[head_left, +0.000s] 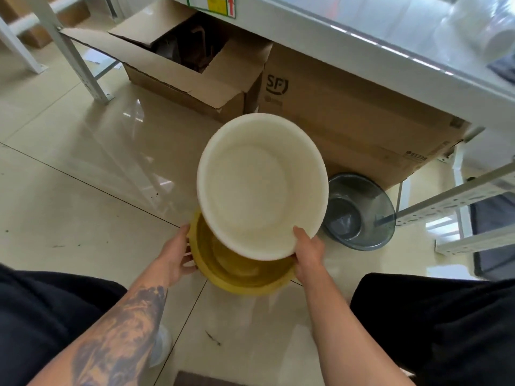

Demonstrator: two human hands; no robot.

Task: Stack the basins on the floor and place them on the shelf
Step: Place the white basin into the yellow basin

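**A:** How is the white basin (259, 188) oriented?

**B:** It is tilted, with its open mouth turned up toward the camera. Its far rim is raised and its near rim is dipped into the yellow basin (245, 271), which is seen upright on the tiled floor (83, 176) between the person's knees. No long axis can be given, as the basin is round.

**A:** How is it gripped?

**B:** The white basin's near right rim is pinched by the right hand (308, 253), with the thumb laid over the rim and the fingers hidden beneath. The yellow basin's left rim is clasped by the left hand (175, 256), fingers curled around its edge.

**A:** What else is shown?

**B:** A grey translucent basin (359, 211) is seen upright on the floor, just beside the white one, against a cardboard box (348, 112) under a metal shelf (390, 48).
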